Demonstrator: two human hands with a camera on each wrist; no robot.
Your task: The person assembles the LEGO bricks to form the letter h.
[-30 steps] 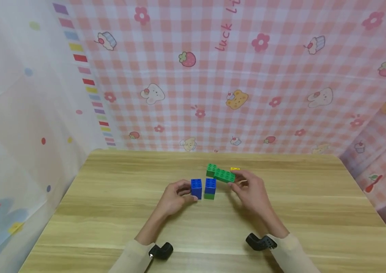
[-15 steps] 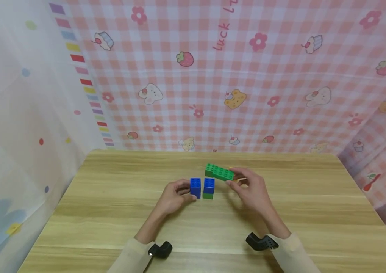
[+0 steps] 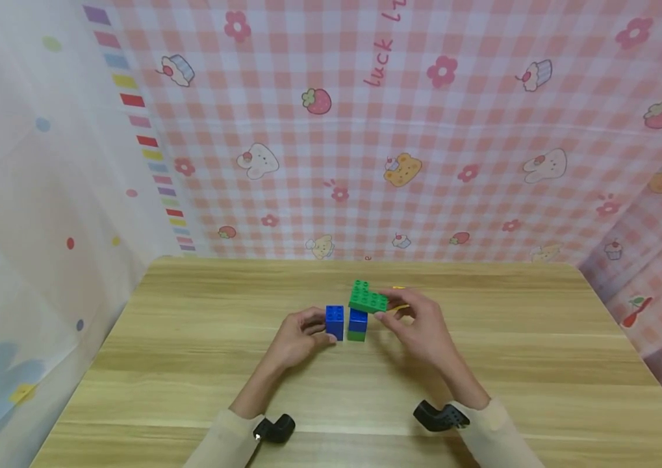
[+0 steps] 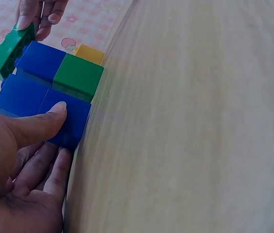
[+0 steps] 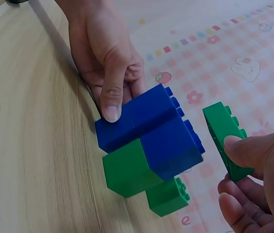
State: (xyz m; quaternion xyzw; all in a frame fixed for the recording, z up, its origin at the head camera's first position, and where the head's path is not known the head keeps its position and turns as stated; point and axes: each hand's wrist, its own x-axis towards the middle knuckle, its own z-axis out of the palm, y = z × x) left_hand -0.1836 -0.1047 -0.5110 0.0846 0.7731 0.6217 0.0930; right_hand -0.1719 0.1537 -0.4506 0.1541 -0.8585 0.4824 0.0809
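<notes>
My left hand (image 3: 298,341) grips an upright stack of two blue toy bricks (image 3: 334,323), its thumb (image 4: 40,125) lying across the side in the left wrist view. Right beside that stands a second stack, a blue brick (image 5: 172,146) on top of a green brick (image 5: 131,168). My right hand (image 3: 421,325) pinches a long green brick (image 3: 371,302) by one end, between thumb and fingers. In the right wrist view this brick (image 5: 222,138) hangs apart from the stacks, beyond their studded tops. In the head view it overlaps the second stack's top.
A small green brick (image 5: 167,198) stands on the wooden table (image 3: 190,364) behind the second stack. Something yellow, a brick (image 4: 89,53) in the left wrist view, lies farther back, partly hidden. A pink checked cloth (image 3: 284,130) hangs behind the table.
My right hand has moved left with the long green brick, bringing it from beside the small green brick to over the second stack. My left hand has kept its place.
</notes>
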